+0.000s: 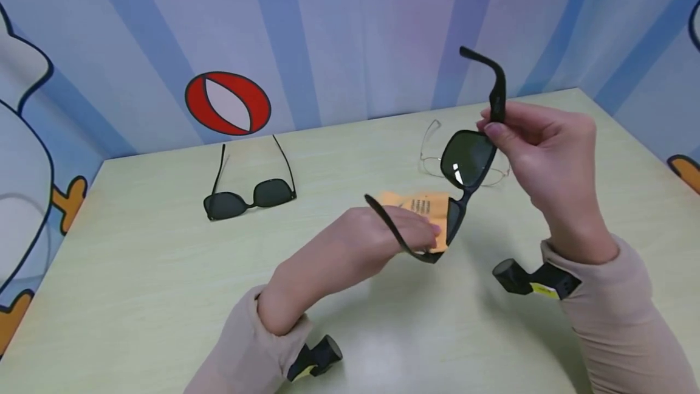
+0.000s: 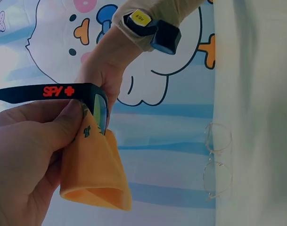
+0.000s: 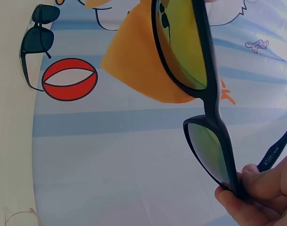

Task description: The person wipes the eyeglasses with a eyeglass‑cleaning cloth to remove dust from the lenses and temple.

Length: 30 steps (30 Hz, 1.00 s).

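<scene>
Black sunglasses are held up above the table, tilted, with both temples unfolded. My right hand pinches them at one hinge corner, thumb and fingertips on the frame. At the other end, my left hand pinches an orange cloth against the lower lens. In the left wrist view, the cloth hangs folded over that lens, below a temple with red "SPY+" lettering. The right wrist view shows the cloth behind the upper lens, while the other lens is uncovered.
A second pair of dark sunglasses lies with temples unfolded at the table's back left. Thin wire-framed eyeglasses rest near the back edge, partly behind the held sunglasses in the head view. A blue striped backdrop stands behind the pale table.
</scene>
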Motion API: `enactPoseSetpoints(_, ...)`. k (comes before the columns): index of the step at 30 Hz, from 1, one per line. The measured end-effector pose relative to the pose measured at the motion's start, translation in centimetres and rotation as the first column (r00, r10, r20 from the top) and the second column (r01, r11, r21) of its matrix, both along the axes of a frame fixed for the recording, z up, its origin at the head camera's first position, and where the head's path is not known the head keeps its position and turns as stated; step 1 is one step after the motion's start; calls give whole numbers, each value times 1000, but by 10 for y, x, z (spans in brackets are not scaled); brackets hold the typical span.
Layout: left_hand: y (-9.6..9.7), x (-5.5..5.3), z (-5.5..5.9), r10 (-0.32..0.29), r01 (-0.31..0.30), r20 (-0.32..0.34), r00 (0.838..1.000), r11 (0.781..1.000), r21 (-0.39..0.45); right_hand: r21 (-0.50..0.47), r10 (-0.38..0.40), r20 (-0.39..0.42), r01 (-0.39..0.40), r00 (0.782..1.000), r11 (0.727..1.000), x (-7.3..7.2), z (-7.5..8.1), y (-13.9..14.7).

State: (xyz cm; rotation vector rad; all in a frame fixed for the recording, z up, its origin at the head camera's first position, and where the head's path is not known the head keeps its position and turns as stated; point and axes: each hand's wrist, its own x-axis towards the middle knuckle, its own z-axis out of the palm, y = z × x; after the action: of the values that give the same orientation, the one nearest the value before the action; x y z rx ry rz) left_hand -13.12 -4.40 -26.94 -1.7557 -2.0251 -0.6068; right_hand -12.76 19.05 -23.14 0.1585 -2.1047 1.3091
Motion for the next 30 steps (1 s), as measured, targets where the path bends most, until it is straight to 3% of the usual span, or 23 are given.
enactPoseSetpoints(4, -3, -1, 3, 57, -57, -8, 998, 998, 16, -6, 11, 10, -11, 1000, 1000, 0, 0, 0)
enactPoseSetpoints(9, -2, 1, 0, 102, -103, -17, 995, 992, -68, 24, 56, 22, -57, 998, 998, -2, -4, -7)
enactPoseSetpoints(12, 0, 1, -4, 79, -81, -30, 996, 994, -79, 49, 56, 10, -57, 998, 997, -3, -7, -11)
enactPoseSetpoints(16, 3, -1, -6, 44, -45, -54, 998, 999, -14, 54, 35, -17, -34, 999, 998, -3, -9, -15)
enactPoseSetpoints(20, 8, -2, -7, -2, 2, 22, 1000, 1000, 25, 49, 21, -36, -19, 999, 999, -4, -9, -16)
enactPoseSetpoints(25, 12, -2, -7, -72, 69, 53, 996, 996, 56, 30, -5, -54, 7, 999, 1000, -5, -8, -13)
enactPoseSetpoints(28, 11, -1, -6, -117, 110, 133, 984, 992, 55, 12, -23, -61, 23, 998, 1000, -6, -7, -9)
enactPoseSetpoints(30, 11, -1, -5, -112, 106, 210, 971, 994, 40, -3, -31, -70, 31, 997, 1000, -6, -6, -7)
